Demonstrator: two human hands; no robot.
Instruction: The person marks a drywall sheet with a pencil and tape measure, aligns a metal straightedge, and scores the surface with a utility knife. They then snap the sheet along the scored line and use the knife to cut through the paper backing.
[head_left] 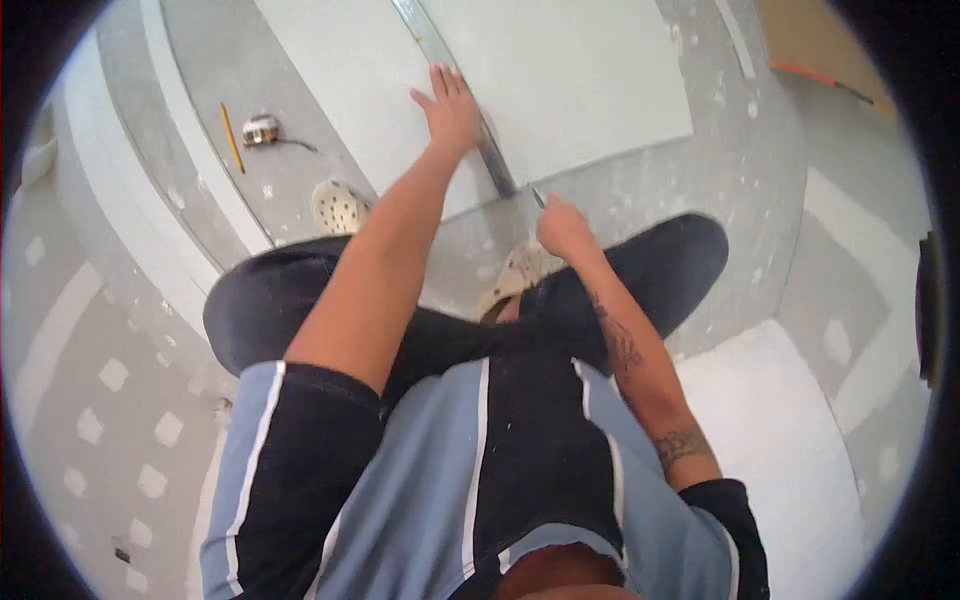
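Note:
A large white board [590, 90] lies flat on the floor before me, with a metal straightedge [498, 172] running lengthwise across it. My left hand [454, 112] rests on the straightedge and board, fingers stretched out and thumb apart. In my right hand [566, 228], close to the board's near edge, is a thin knife [539, 198] with its tip pointing up toward the board. Most of its handle is hidden by the closed fingers. The knife tip is just right of the straightedge's near end.
Left of the board lie a yellow pencil [232, 138] and a tape measure [261, 130]. Light perforated clogs [340, 208] are on my feet. White strips [190, 130] lie farther left. Brown cardboard [820, 40] is at the upper right, and a white sheet [775, 440] is at the lower right.

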